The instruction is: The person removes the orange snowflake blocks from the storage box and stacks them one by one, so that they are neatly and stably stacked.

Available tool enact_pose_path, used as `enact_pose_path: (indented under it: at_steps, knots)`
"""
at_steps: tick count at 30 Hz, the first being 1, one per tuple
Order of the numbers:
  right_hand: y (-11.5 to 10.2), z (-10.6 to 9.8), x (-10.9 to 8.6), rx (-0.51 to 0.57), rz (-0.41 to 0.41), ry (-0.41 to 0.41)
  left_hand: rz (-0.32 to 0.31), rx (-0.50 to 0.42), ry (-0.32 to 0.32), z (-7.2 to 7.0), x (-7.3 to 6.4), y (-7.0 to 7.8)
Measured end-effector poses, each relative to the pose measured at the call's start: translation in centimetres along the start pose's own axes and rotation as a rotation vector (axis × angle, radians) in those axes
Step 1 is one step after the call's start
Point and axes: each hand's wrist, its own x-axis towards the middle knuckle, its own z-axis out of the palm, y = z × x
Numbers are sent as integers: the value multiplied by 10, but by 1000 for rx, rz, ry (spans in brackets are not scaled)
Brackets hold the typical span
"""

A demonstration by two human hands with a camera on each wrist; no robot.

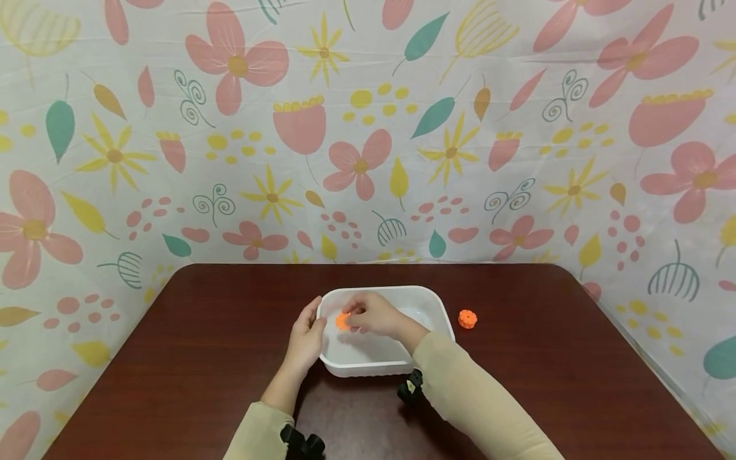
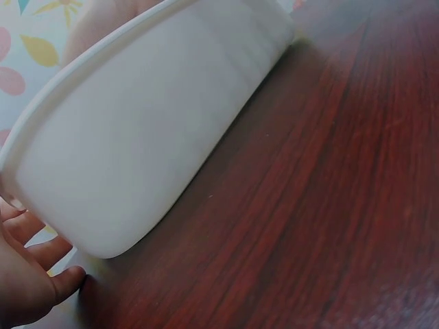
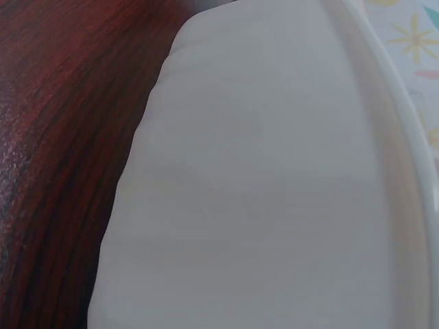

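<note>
A white plastic basin [image 1: 368, 369] stands on the table. My left hand [image 1: 307, 342] holds its left end, the fingers along the outside wall; in the left wrist view that hand [image 2: 24, 274] shows at the basin's corner. My right hand [image 1: 374, 314] reaches over the front rim into the basin and pinches an orange piece [image 1: 342, 321] near the left inner wall. Its fingers cover part of that piece. In the right wrist view the basin's ribbed outer wall [image 3: 260, 164] fills most of the picture, and the hand is hidden.
To the right of the basin, a ridged orange disc [image 1: 467, 319] lies on the dark red-brown table [image 1: 201, 358]. A flower-printed cloth [image 1: 368, 211] hangs behind the table's far edge. Small black devices [image 1: 301, 442] are worn at both wrists.
</note>
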Motion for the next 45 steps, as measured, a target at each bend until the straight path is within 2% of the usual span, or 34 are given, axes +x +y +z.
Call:
enact_pose_path:
  at_steps: [7, 14, 32, 45]
  knots:
    - [2, -10, -7, 39, 6, 31, -6, 18, 13, 0, 0, 0]
    - [8, -19, -12, 81, 49, 63, -36, 16, 16, 0, 0, 0]
    - [21, -50, -37, 192, 40, 148, -27, 32, 25, 0, -2, 1]
    - [32, -70, -50, 241, 73, 259, -18, 28, 23, 1, -1, 1]
